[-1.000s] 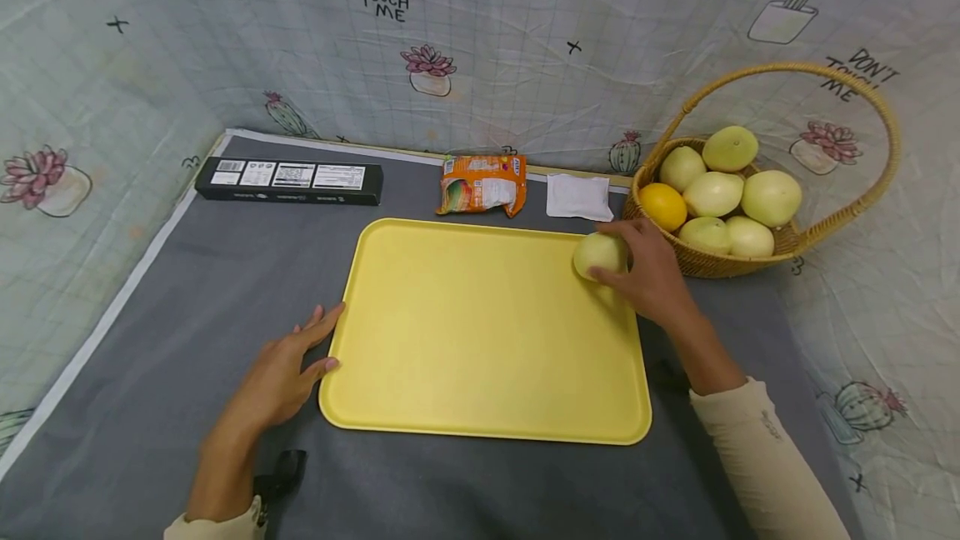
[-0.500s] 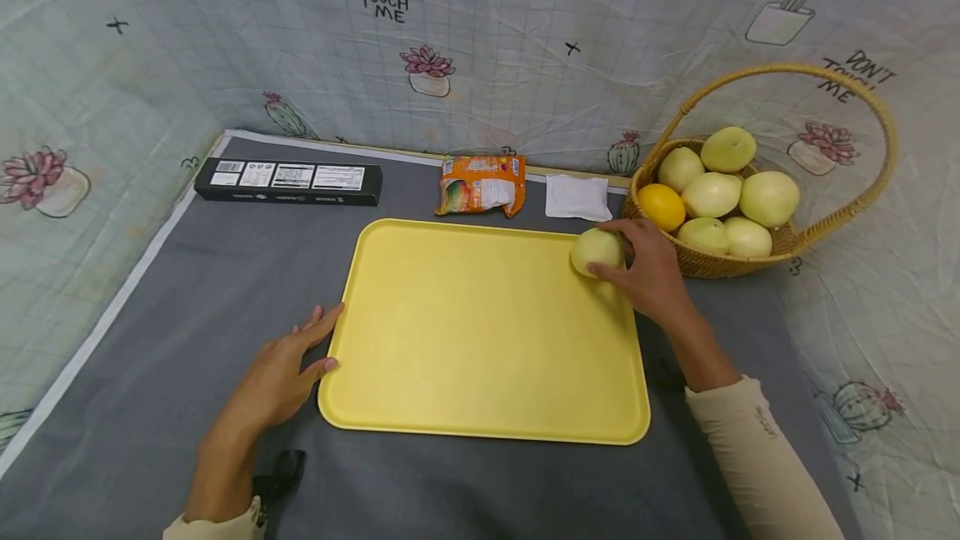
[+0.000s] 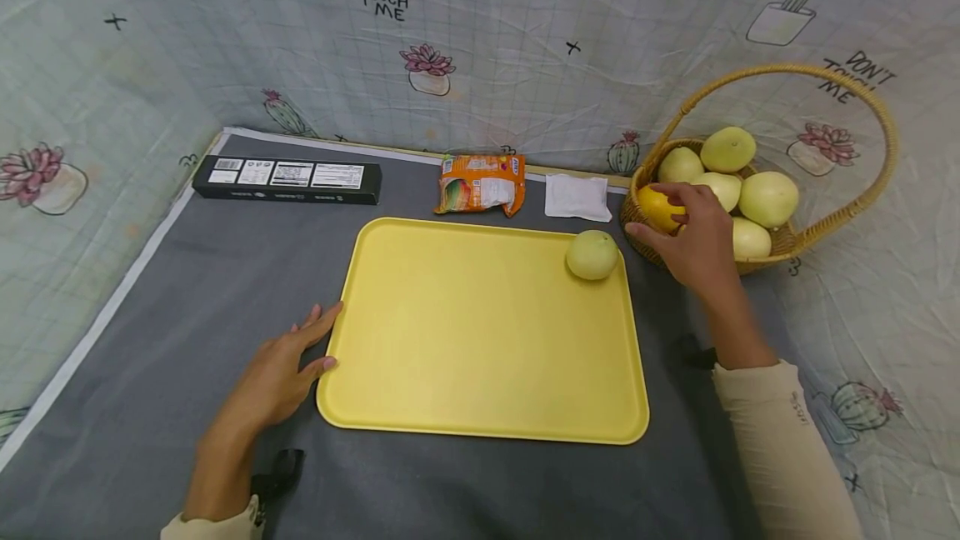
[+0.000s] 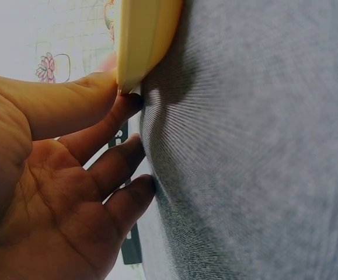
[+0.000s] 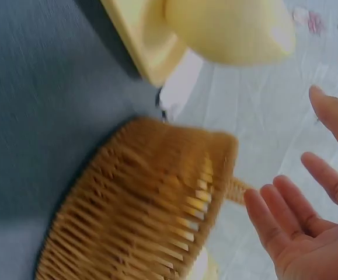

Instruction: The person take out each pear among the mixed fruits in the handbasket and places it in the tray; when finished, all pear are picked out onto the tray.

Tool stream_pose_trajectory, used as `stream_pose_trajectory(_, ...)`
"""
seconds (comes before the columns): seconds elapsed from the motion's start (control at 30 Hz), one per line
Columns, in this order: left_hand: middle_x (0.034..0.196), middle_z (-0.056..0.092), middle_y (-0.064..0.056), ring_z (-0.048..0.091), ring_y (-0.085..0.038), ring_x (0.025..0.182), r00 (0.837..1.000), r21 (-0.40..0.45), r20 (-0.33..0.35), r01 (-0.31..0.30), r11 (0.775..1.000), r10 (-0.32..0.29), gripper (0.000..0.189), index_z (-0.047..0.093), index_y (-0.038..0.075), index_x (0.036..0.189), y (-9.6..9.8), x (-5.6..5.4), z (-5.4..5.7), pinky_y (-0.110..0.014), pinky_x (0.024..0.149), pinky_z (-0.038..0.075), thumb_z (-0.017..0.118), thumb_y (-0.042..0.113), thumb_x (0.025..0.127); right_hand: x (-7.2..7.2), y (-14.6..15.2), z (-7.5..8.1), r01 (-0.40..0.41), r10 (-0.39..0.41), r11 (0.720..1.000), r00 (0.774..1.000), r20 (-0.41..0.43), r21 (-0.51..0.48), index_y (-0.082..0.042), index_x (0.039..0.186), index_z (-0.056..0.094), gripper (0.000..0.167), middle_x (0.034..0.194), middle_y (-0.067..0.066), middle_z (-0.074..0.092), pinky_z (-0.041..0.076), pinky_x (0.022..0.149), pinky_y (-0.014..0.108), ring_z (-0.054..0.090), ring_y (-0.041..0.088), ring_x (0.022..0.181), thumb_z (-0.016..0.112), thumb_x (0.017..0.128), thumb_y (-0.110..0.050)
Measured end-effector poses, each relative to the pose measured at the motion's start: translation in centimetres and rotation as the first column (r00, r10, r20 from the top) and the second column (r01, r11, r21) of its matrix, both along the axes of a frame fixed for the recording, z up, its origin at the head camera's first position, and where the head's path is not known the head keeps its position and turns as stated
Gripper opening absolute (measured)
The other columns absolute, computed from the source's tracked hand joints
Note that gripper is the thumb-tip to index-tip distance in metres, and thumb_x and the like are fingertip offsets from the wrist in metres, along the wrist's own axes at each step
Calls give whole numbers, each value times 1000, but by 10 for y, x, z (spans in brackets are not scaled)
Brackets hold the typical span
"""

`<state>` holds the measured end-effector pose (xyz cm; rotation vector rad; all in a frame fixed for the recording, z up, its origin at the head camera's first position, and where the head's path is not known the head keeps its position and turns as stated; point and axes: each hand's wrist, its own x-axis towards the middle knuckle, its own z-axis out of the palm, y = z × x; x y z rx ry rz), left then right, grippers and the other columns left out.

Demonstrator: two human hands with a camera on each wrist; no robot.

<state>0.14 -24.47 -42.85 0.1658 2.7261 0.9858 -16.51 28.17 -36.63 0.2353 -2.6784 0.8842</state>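
A yellow tray [image 3: 480, 340] lies on the grey cloth, and one pale green round fruit [image 3: 592, 255] sits in its far right corner. My left hand [image 3: 273, 377] rests at the tray's left edge with fingers extended; the left wrist view shows its thumb [image 4: 69, 108] against the rim. At the wicker basket [image 5: 139, 198], my right hand [image 3: 697, 244] is over the near left side, fingers spread beside an orange [image 3: 656, 208]. The right wrist view shows that hand [image 5: 314, 227] apart from the basket, holding nothing. It hides part of the basket's fruit in the head view.
Several more pale green fruits [image 3: 768, 198] fill the basket, whose tall handle [image 3: 892, 136] arches above. Along the back edge lie a black box [image 3: 288, 180], an orange snack packet [image 3: 482, 184] and a small white packet [image 3: 577, 197]. A patterned curtain [image 3: 480, 40] stands behind.
My right hand has let go of the pale green fruit, leaving it on the tray, and has moved right to the orange in the basket. The left hand has stayed in place.
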Motion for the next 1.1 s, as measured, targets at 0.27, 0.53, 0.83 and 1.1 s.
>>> stream_pose_trajectory(0.27,168,32,-28,33,-52,155,1000,-1,4,-3,1000,3,83,32,17,169,0,1,1,-75,122,29,72,5,98,-21,20,17,152,-153,988,987,-46,-27,-9,146,63,64,135,23,58,59,106,50,58,37,125,89,89,-25)
stream_pose_trajectory(0.53,169,31,-27,32,-52,156,1000,4,20,-12,1000,12,84,30,19,170,1,1,1,-76,122,28,72,6,99,-46,41,21,264,-265,964,964,-22,-19,-12,154,54,69,145,25,53,45,115,56,50,42,133,82,95,-32)
stream_pose_trajectory(0.83,169,31,-28,32,-52,155,1000,6,15,-12,1000,12,83,31,18,169,1,1,2,-76,122,28,72,5,98,-77,65,19,386,-387,922,921,40,26,-15,162,43,77,158,22,44,35,122,58,37,41,147,76,98,-43)
stream_pose_trajectory(1.1,169,32,-27,33,-51,156,1000,8,-1,-12,1000,12,84,32,18,169,0,1,0,-75,122,29,73,4,98,-96,80,15,406,-410,912,905,115,56,-16,166,36,79,165,26,33,31,128,60,26,43,155,71,100,-41)
